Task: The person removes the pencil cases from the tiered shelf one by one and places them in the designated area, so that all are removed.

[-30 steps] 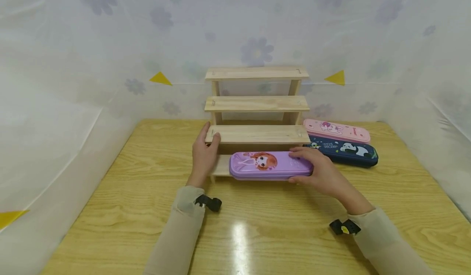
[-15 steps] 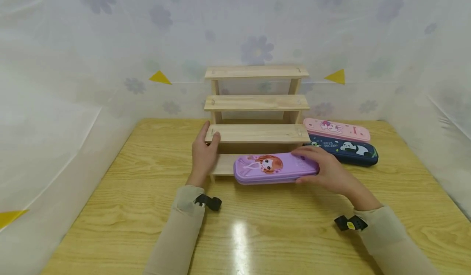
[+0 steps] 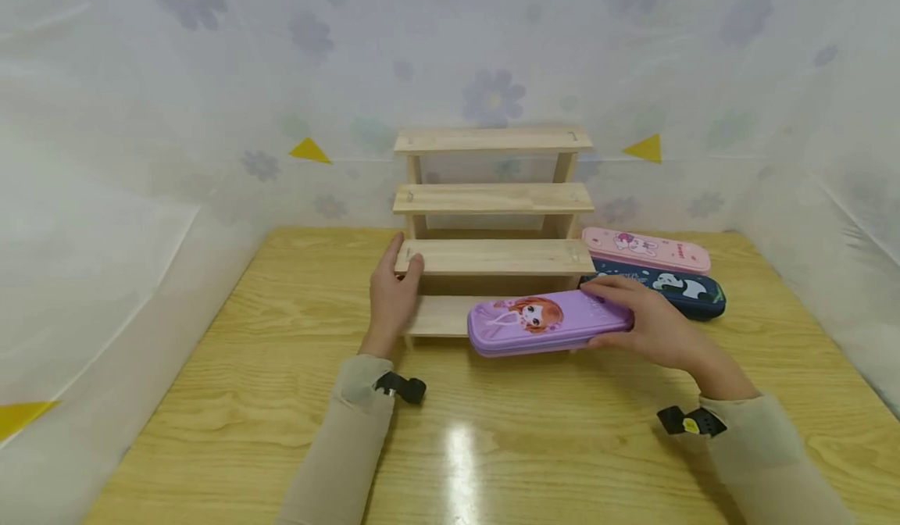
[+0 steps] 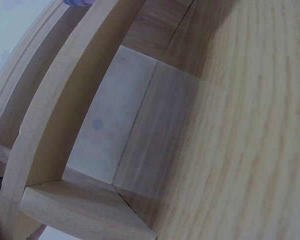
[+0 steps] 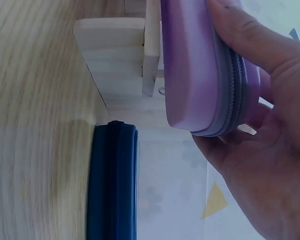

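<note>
A purple zipped pencil case (image 3: pixel 548 322) with a red-haired doll picture is in my right hand (image 3: pixel 654 326), which grips its right end. The case is slightly tilted, its left end over the lowest board of a wooden stepped shelf (image 3: pixel 492 257). In the right wrist view, the case's zipper (image 5: pixel 235 95) and rounded end face the camera, raised off the table. My left hand (image 3: pixel 394 298) holds the left end of the shelf's second-lowest board, thumb on top. Little of that hand shows in the left wrist view, where the shelf boards (image 4: pixel 65 100) fill the left side.
Right of the shelf, a dark blue panda pencil case (image 3: pixel 682 291) lies on the wooden table (image 3: pixel 281 431), with a pink rabbit pencil case (image 3: pixel 647 250) behind it. A flower-printed sheet (image 3: pixel 492 41) hangs behind and at both sides.
My right hand has drawn the purple pencil case to the right and slightly forward, tilting it and uncovering more of the lowest board. My left hand has stayed on the shelf.
</note>
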Demonstrator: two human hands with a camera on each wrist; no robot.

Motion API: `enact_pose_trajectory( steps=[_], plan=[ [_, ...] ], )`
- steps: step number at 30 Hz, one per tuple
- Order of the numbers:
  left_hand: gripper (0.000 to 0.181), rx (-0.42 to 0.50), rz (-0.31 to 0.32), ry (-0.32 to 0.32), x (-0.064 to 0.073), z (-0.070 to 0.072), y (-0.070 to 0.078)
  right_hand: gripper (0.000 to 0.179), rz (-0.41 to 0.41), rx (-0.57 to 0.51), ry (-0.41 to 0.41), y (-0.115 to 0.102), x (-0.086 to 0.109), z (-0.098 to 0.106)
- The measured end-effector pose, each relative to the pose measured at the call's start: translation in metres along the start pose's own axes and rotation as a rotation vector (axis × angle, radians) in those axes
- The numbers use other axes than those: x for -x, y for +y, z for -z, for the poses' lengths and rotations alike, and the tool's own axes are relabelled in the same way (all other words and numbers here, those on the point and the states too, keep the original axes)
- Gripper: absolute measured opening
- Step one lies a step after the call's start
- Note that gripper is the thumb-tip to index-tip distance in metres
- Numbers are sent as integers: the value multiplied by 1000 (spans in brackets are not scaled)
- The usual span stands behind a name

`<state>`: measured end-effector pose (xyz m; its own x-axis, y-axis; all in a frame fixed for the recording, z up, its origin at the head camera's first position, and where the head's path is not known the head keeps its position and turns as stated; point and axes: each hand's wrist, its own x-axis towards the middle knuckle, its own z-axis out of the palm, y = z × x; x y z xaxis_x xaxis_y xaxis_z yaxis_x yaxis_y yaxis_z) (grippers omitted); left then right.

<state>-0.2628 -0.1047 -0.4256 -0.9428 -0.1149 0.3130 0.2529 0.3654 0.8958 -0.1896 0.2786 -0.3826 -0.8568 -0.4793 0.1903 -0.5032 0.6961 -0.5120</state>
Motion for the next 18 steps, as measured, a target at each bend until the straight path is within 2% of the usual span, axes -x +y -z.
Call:
enact_pose_trajectory(
  steps=[13,18],
  plan=[
    [59,16,16,-13,1,1,0,72,-37,36,57,9,27,14],
    [59,25,16,-12,2,1,1,74,-27,59,93,14,38,24]
  ],
)
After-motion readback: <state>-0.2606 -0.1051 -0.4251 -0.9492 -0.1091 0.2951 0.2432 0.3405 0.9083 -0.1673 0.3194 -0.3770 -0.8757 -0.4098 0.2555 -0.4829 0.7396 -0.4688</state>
